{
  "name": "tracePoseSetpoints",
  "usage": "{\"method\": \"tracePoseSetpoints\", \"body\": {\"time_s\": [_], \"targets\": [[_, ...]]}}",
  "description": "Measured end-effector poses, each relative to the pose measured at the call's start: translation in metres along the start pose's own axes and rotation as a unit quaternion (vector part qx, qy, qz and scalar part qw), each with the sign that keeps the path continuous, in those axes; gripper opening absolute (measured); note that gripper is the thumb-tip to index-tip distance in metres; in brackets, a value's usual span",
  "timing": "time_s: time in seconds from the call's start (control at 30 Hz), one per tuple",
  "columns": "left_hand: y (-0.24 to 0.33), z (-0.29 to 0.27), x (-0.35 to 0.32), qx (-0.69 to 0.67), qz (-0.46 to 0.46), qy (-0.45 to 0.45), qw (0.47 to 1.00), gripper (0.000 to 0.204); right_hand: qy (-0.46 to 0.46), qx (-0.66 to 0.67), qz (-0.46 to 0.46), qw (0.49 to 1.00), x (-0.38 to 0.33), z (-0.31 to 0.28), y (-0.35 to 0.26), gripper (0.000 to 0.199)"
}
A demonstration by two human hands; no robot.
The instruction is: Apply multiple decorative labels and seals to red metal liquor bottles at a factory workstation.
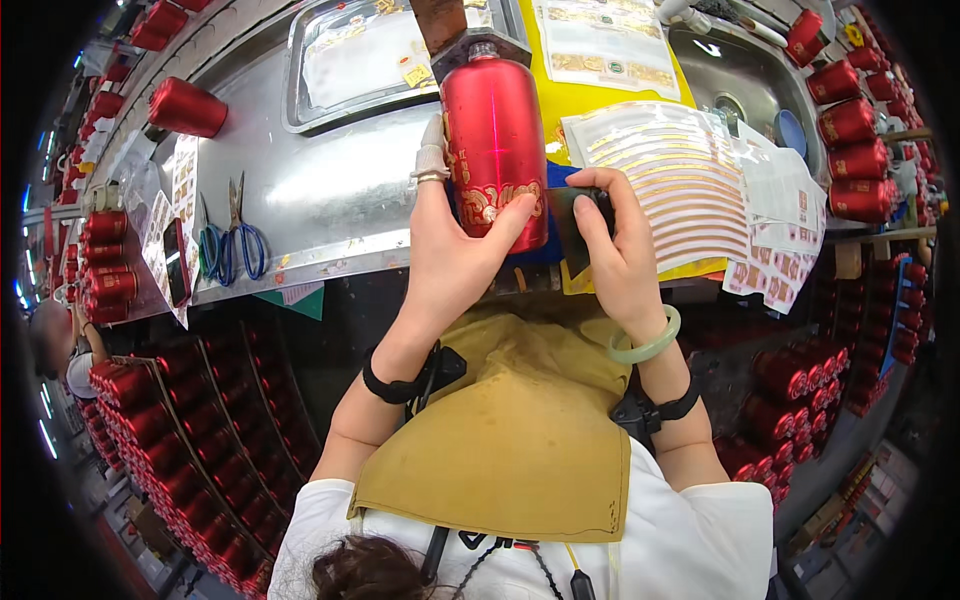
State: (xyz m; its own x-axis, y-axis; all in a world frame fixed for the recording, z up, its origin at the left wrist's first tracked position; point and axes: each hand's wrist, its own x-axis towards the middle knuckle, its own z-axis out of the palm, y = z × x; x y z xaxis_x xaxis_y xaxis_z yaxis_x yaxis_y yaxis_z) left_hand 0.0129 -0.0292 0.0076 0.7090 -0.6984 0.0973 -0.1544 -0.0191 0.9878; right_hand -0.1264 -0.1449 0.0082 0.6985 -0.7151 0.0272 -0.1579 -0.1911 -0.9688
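Observation:
A glossy red bottle (500, 120) with gold ornament near its base lies on its side at the bench's front, its neck pointing away from me. My left hand (452, 245) grips it from the left, thumb across the lower end; a white wrap covers one finger. Pinched in my right hand (625, 250) is a dark flat scraper (568, 228), its edge by the bottle's right side near the gold ornament. I cannot tell whether it touches. A blue cloth (560, 172) shows beneath, and a brown metal block (440, 22) stands beyond the neck.
Sheets of curved gold strips (670, 190) lie on a yellow mat (700, 268) to the right, before a metal sink (690, 65). At left are a metal tray (296, 90), scissors (240, 235), a phone (177, 262) and another red bottle (188, 107). Stacked red bottles (180, 440) fill the lower left.

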Motion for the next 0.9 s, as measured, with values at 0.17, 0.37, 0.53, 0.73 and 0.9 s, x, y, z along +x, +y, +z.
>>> {"method": "tracePoseSetpoints", "body": {"time_s": [0.17,0.37,0.53,0.73,0.9], "targets": [[-0.003,0.009,0.002,-0.015,0.009,0.030,0.999,0.081,0.015,0.006,-0.005,1.000,0.001,-0.001,0.000,0.019],[-0.005,0.015,0.003,0.031,0.026,0.067,0.997,0.076,0.025,0.026,-0.017,0.999,0.004,0.005,0.001,0.018],[-0.004,-0.020,0.002,-0.034,0.038,-0.062,0.997,0.112,0.035,0.090,-0.034,0.995,0.006,0.013,-0.019,0.016],[-0.020,-0.031,-0.012,0.216,0.042,-0.074,0.973,0.110,0.093,-0.091,-0.055,0.990,0.033,-0.007,0.018,0.019],[0.005,-0.025,-0.021,0.297,0.198,0.006,0.934,0.097,0.079,0.075,-0.022,0.994,0.031,-0.018,0.018,0.020]]}}
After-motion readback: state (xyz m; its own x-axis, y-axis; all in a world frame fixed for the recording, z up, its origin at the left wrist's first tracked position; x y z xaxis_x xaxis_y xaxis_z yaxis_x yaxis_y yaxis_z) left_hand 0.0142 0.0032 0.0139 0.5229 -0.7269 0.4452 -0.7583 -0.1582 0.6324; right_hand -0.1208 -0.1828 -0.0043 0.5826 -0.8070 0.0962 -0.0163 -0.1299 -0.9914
